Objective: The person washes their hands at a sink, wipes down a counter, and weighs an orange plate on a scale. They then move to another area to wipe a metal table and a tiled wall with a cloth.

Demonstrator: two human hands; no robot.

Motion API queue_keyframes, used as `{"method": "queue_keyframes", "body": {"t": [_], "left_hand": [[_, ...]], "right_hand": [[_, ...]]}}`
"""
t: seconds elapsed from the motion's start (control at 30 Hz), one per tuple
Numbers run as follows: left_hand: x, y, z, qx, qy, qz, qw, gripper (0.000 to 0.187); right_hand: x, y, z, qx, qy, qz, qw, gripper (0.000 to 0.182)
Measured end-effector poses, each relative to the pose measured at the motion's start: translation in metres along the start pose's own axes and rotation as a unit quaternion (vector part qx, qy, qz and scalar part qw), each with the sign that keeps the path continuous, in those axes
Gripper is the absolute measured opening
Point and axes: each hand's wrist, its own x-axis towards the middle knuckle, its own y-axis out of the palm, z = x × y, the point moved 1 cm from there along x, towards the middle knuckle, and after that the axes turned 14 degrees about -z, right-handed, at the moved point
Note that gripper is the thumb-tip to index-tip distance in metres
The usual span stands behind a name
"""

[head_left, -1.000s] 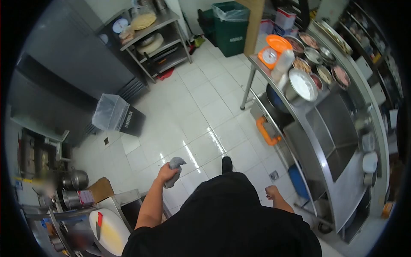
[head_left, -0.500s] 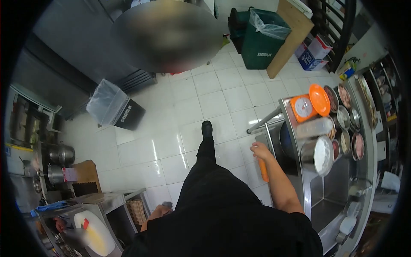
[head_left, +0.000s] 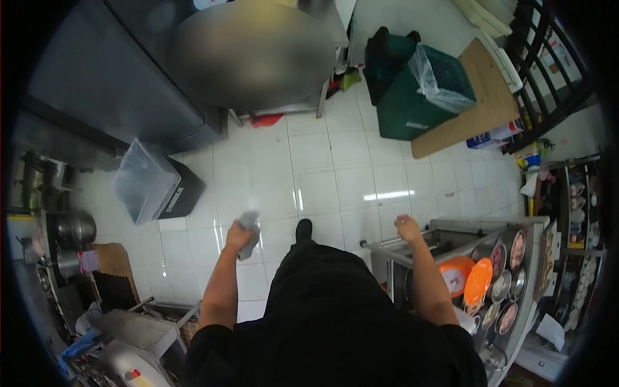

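Observation:
Out in front over the tiled floor, my left hand (head_left: 237, 237) is closed round a crumpled grey cloth (head_left: 251, 238), which hangs out on both sides of the fist. My right hand (head_left: 406, 227) hovers near the corner of the steel counter (head_left: 388, 248). Its fingers are curled, and whatever they may hold is too small or hidden to name. On that counter, to the right of my right forearm, are an orange dial scale (head_left: 453, 278), an orange plate (head_left: 478, 282) and several metal bowls of food (head_left: 497, 257).
A black bin with a clear liner (head_left: 184, 192) stands left on the floor. Ahead is a table with a blurred top (head_left: 251, 58). A green bin (head_left: 412, 109) and a brown board (head_left: 474, 122) stand ahead to the right. A steel cart (head_left: 138, 332) is at lower left.
I have moved forward past the counter. My left hand has swung forward with the cloth. The orange elongated thing seen by my right hand earlier no longer shows.

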Motion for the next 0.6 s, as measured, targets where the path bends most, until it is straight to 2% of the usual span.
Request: {"method": "queue_keyframes", "body": {"t": [0.03,0.07,0.13,0.17,0.2,0.27,0.3,0.33,0.37,0.4,0.43,0.5,0.57,0.6], "left_hand": [[0.019,-0.006,-0.033,0.007,0.032,-0.023,0.999,0.072],[0.034,-0.015,-0.067,0.004,0.031,-0.030,0.999,0.072],[0.051,-0.028,-0.129,0.000,0.098,-0.005,0.995,0.071],[0.057,-0.027,-0.150,-0.004,0.096,-0.013,0.995,0.071],[0.064,-0.024,-0.171,-0.002,0.110,-0.007,0.994,0.073],[0.075,-0.010,-0.204,0.031,0.115,-0.018,0.993,0.070],[0.091,0.012,-0.200,0.036,0.114,-0.024,0.993,0.069],[0.090,0.022,-0.207,0.027,0.092,-0.011,0.995,0.072],[0.087,0.032,-0.212,0.018,0.068,0.003,0.997,0.074],[0.086,0.048,-0.207,0.026,0.033,0.003,0.999,0.075],[0.083,0.069,-0.199,0.026,-0.009,-0.001,1.000,0.077],[0.059,0.101,-0.178,0.037,-0.114,0.016,0.993,0.081],[0.020,0.133,-0.154,0.061,-0.239,0.014,0.969,0.076],[-0.002,0.139,-0.152,0.039,-0.283,-0.003,0.958,0.076]], "right_hand": [[0.012,0.013,-0.026,-0.001,-0.031,-0.011,0.999,0.037],[0.010,0.015,-0.028,-0.017,-0.018,0.016,1.000,0.036],[0.012,0.028,-0.051,-0.044,0.001,0.100,0.994,0.035],[0.020,0.038,-0.077,-0.072,-0.198,0.172,0.962,0.034],[0.013,0.042,-0.077,-0.026,-0.069,0.184,0.980,0.030],[0.021,0.045,-0.067,-0.113,-0.060,0.245,0.961,0.030],[0.036,0.054,-0.073,-0.117,-0.070,0.252,0.958,0.030],[0.058,0.066,-0.083,0.006,0.037,0.186,0.982,0.027],[0.084,0.071,-0.085,0.126,0.145,0.117,0.974,0.023],[0.119,0.057,-0.056,0.005,0.011,0.113,0.993,0.031],[0.154,0.039,-0.015,-0.008,-0.009,0.130,0.991,0.031],[0.212,0.001,0.109,-0.124,-0.129,0.114,0.977,0.046],[0.286,-0.018,0.218,-0.145,-0.264,0.100,0.948,0.056],[0.325,-0.021,0.268,-0.143,-0.364,0.070,0.918,0.056]]}}
